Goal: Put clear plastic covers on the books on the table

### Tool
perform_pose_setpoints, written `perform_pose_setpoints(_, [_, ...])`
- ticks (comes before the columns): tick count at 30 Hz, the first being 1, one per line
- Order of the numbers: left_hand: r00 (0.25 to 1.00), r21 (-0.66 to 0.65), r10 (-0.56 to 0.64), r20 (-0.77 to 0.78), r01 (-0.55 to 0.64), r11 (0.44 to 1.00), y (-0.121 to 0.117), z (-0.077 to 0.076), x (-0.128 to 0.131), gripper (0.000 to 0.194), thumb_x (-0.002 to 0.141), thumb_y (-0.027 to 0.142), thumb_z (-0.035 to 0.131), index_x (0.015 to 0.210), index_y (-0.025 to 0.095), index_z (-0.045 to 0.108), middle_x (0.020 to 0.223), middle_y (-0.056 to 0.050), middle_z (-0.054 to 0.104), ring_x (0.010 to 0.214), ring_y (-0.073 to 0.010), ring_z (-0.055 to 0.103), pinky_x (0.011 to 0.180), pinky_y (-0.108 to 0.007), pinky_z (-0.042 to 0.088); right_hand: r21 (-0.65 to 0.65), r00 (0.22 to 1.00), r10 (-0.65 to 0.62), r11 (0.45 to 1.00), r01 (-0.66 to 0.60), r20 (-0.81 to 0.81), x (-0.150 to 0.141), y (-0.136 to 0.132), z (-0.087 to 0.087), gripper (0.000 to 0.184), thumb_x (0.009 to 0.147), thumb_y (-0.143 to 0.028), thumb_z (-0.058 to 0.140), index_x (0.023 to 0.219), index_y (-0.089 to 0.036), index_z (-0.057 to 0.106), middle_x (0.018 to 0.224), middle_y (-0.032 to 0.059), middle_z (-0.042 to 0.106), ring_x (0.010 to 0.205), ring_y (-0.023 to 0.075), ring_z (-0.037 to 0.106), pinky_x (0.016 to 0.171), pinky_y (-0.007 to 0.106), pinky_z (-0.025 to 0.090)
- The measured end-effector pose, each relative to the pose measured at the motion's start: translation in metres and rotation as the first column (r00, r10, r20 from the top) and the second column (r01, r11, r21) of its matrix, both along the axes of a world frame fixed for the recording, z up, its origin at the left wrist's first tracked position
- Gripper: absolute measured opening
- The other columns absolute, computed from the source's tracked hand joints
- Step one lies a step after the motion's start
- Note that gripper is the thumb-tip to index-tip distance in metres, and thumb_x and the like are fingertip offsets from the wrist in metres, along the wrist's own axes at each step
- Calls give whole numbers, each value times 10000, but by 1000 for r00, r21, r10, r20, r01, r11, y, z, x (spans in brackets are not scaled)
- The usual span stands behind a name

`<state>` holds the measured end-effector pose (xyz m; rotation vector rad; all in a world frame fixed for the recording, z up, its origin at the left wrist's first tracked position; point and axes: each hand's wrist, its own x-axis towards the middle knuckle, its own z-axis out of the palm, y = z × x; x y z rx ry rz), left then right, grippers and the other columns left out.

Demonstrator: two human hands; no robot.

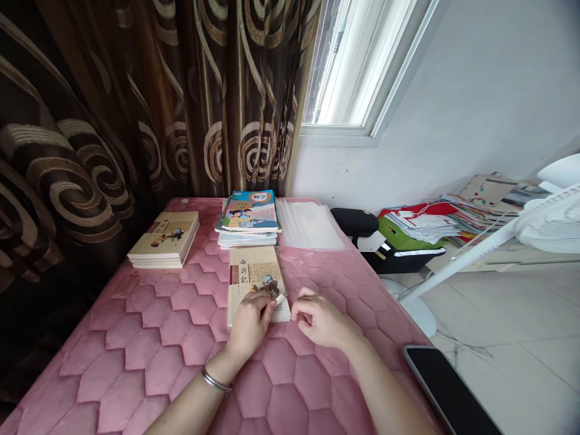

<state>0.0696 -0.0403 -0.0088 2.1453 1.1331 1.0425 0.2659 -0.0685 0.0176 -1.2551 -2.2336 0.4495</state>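
Observation:
A beige book [254,269] with an illustrated cover lies in front of me on the pink padded surface. The lower right corner of its cover is lifted and curled back, and a white page [281,310] shows beneath. My left hand [250,315] rests over the book's lower part, thumb and fingers closed on the curled corner. Just right of the same corner, my right hand [318,316] has its fingertips pinched together close to the page's edge. Whether anything thin is between them cannot be made out.
Similar beige books [165,238] are stacked at left. Behind the open one stands a pile of textbooks [249,212], beside clear plastic sheets [310,225]. A phone [446,386] lies at the right edge. Beyond it are a white fan [471,251] and a black box [403,257].

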Motion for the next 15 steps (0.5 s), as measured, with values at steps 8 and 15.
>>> perform_pose_setpoints(8, [1000,-17,14,-3,-14,1000,1,-2,1,230,920,254,493,825,193,693,881,-46,707,866,-187,610,818,-328,475,8,1000,-29,1000,29,-6,3,0,3,246,654,29,515,625,-199,603,706,6,542,674,133,530,576,226,397])
perform_pose_setpoints(15, [1000,2,2,3,-2,1000,0,-2,0,238,922,254,487,817,205,696,880,-38,709,863,-181,617,819,-322,476,45,998,20,999,-22,56,4,2,2,373,682,23,504,822,-236,734,756,12,661,776,172,521,676,280,433])
